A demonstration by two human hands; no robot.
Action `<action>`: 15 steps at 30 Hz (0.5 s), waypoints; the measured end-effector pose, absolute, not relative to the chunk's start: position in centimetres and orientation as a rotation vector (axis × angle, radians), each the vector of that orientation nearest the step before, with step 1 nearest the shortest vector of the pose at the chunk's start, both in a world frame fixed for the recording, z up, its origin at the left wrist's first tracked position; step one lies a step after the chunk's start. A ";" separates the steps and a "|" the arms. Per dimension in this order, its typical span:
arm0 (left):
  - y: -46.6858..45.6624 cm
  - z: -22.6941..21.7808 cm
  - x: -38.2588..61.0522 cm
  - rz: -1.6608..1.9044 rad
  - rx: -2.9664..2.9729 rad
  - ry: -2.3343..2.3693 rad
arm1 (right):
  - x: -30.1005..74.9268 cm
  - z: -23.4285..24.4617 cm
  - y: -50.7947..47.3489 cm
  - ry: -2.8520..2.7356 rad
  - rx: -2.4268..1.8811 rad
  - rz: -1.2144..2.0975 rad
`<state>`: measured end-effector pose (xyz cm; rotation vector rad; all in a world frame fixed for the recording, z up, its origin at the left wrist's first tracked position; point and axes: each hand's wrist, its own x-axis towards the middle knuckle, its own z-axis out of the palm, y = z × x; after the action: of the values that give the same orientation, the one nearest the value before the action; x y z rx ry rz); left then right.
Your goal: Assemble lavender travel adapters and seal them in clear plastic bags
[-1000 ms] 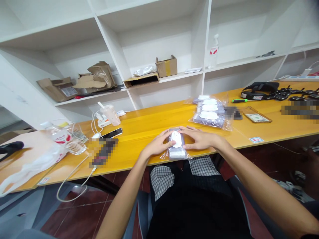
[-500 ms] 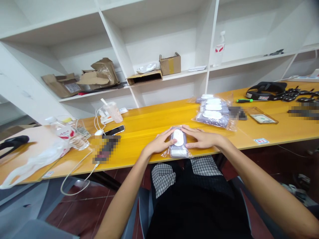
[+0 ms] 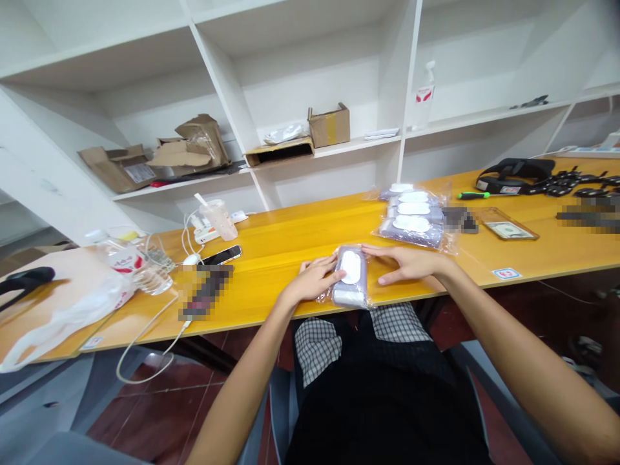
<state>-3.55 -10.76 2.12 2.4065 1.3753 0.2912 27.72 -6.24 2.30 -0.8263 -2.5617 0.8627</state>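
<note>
A grey-purple bundle with a white oval label lies in a clear plastic bag at the table's front edge, what is inside being hard to name. My left hand rests along its left side, fingers stretched out and thumb over the label's edge. To the right, my right hand is open with fingers spread. Its fingertips come close to the bundle's top right corner; whether they touch I cannot tell. Several similar bagged bundles lie in a row farther back to the right.
On the left are a phone, a drink cup, a water bottle, a plastic bag and a white cable. On the right lie a screwdriver, a clear case with a banknote and a black headset. White shelves hold cardboard boxes.
My right hand has moved right, off the bundle's right side, its thumb now apart from it. The bundle has turned slightly and shifted a little right. My left hand stays beside it.
</note>
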 end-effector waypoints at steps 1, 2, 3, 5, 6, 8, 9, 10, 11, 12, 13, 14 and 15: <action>-10.8 2.1 -3.5 0.289 2.402 1.384 | 27.8 2.5 -6.2 -2.555 -0.810 0.879; -10.8 2.1 -3.5 0.288 2.400 1.389 | 27.9 2.6 -6.3 -2.549 -0.799 0.890; -10.8 2.1 -3.5 0.288 2.399 1.391 | 28.1 2.7 -6.3 -2.544 -0.795 0.894; -10.8 2.2 -3.5 0.292 2.400 1.388 | 28.2 2.8 -6.4 -2.541 -0.799 0.892; -10.9 2.2 -3.4 0.296 2.401 1.387 | 28.1 2.7 -6.5 -2.543 -0.802 0.887; -10.9 2.2 -3.3 0.301 2.402 1.388 | 27.8 2.6 -6.8 -2.557 -0.811 0.854; -10.9 2.2 -3.3 0.304 2.402 1.392 | 27.6 2.6 -6.9 -2.570 -0.818 0.818; -10.9 2.2 -3.2 0.307 2.404 1.394 | 27.2 2.5 -7.1 -2.585 -0.829 0.770; -10.9 2.1 -3.2 0.311 2.409 1.396 | 26.8 2.5 -7.2 -2.601 -0.839 0.717; -10.8 2.0 -3.2 0.317 2.414 1.397 | 26.4 2.5 -7.3 -2.612 -0.848 0.668; -10.7 1.9 -3.1 0.323 2.418 1.400 | 26.0 2.5 -7.4 -2.619 -0.853 0.628; -10.6 1.9 -3.2 0.331 2.419 1.402 | 25.7 2.5 -7.5 -2.621 -0.856 0.600; -10.5 1.8 -3.2 0.340 2.417 1.401 | 25.5 2.5 -7.5 -2.618 -0.857 0.581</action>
<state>-3.24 -10.52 1.83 2.4169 1.4006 0.3397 25.50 -7.47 2.48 -0.8575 -2.6179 0.5814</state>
